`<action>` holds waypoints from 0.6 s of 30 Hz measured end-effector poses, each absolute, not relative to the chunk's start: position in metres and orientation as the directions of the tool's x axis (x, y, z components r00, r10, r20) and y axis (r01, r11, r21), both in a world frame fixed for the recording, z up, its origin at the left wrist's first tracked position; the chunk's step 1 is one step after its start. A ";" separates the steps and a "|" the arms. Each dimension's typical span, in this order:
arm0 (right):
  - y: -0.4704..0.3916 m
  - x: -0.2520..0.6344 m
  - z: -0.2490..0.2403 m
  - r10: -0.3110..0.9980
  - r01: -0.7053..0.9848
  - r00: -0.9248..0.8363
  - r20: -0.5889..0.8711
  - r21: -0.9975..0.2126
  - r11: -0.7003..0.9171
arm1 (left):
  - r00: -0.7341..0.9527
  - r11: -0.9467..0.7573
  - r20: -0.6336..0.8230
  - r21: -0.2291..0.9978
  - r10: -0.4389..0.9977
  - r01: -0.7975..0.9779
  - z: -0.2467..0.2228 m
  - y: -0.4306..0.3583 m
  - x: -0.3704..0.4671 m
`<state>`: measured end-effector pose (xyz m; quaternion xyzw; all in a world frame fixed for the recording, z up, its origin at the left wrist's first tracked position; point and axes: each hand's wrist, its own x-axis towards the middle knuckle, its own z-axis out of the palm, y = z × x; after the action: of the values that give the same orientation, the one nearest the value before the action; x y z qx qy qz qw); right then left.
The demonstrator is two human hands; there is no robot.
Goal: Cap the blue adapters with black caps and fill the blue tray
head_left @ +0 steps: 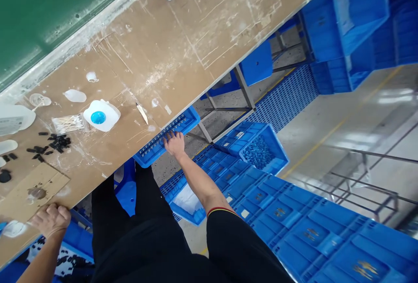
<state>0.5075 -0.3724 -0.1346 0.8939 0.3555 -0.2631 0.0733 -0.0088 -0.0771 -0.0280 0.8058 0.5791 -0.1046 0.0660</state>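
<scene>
My left hand (52, 220) rests at the table's near edge, beside a flat piece of cardboard (52, 183). Its fingers are curled, and whatever lies under them is hidden. Toward the middle, my right hand (175, 144) holds the near side of a shallow blue tray (152, 157), its fingertips reaching inside over the small metal parts (160, 138) lined up in rows. The tray sits against the table edge, above my legs. A pointed blade (142, 113) lies on the table beyond it.
On the table (146, 56) are a white piece with blue liquid (98, 117), cotton swabs (68, 124) and black parts (60, 143). Blue crates (261, 196) line the floor at right, one holding small blue pieces (257, 150). Metal legs (244, 87) stand under the table.
</scene>
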 end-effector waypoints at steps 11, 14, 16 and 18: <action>-0.391 0.554 -0.134 0.627 0.721 0.548 -0.553 -0.067 -0.689 | 0.274 -0.280 -0.231 0.007 0.934 0.960 -0.035 -0.080 -0.015; -0.388 0.551 -0.135 0.623 0.716 0.562 -0.544 -0.057 -0.695 | 0.275 -0.276 -0.226 0.026 0.935 0.961 -0.035 -0.082 -0.015; -0.387 0.553 -0.134 0.630 0.720 0.560 -0.538 -0.060 -0.692 | 0.272 -0.270 -0.216 0.038 0.938 0.962 -0.034 -0.083 -0.014; -0.389 0.559 -0.134 0.629 0.717 0.571 -0.528 -0.053 -0.695 | 0.267 -0.264 -0.208 0.045 0.941 0.964 -0.035 -0.084 -0.014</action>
<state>0.5585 -0.3894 -0.1336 0.8823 0.3812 -0.2633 0.0835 -0.0144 -0.0838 -0.0350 0.7918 0.6013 -0.0696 0.0814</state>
